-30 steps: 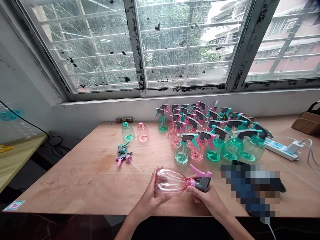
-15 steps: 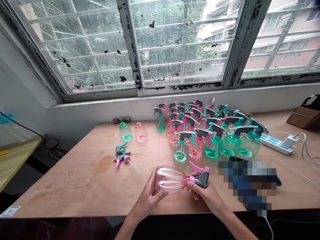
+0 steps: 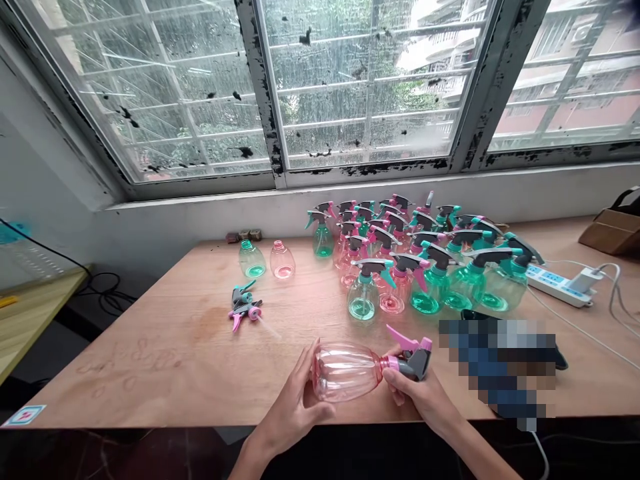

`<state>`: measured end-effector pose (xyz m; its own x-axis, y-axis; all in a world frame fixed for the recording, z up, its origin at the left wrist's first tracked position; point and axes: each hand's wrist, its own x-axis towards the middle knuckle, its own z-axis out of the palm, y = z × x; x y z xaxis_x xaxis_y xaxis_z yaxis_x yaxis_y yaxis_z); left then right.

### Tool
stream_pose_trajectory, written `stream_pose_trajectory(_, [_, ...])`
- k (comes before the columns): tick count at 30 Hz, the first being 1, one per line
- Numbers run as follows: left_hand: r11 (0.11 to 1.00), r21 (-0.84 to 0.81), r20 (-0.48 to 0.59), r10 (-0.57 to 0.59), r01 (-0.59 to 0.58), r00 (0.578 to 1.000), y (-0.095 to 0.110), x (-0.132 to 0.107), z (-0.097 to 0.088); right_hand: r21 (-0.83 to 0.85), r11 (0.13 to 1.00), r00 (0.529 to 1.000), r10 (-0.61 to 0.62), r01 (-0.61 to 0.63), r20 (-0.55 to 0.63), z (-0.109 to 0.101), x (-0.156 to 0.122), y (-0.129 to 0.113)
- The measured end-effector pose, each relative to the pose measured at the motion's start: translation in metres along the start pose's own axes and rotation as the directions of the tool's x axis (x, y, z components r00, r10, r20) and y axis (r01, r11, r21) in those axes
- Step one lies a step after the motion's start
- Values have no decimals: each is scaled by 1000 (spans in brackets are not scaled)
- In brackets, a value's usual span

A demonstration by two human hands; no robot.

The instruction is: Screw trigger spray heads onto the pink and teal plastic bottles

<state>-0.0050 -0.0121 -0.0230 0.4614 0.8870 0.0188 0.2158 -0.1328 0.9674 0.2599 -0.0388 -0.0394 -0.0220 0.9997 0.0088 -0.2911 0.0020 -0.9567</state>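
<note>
On the desk, many bottles wear sprayers, two bare bottles seem left, and over its front the left grip cups the pink bottle, right grip pinching its neck.

A: Which colours is the held, rounded pink plastic bottle displaying?

B: It is showing transparent pink; its plastic trigger spray head is showing dark grey with pink accents.

A: Which colours are the grouped plastic spray bottles displaying?

B: They are mixing transparent pink and green below, and dark grey, pink and teal above.

A: Which pattern is the brown wooden tabletop displaying?

B: It is displaying darker stains. The white plastic power strip is displaying light-blue panels.
</note>
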Motion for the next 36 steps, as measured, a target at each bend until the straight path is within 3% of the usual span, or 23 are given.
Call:
stream_pose_trajectory(9, [1000, -16, 44, 9, -9, 999, 12, 10, 6, 67, 997, 1000, -23, 24, -16, -7, 7, 10])
stream_pose_trajectory(17, [964, -263, 65, -18, 35, 998, 3, 9, 2, 39, 999, 999, -19, 17, 40, -4, 6, 5])
stream_pose_trajectory(26, [983, -182, 64, -5, 17, 998, 7, 11, 2, 53, 998, 999, -27, 25, 28, -7, 9, 6])
stream_pose_trajectory(36, [942, -333, 126, 5, 37, 992, 4, 11, 0, 25, 1000, 998, -15, 13, 67, -7, 8, 4])
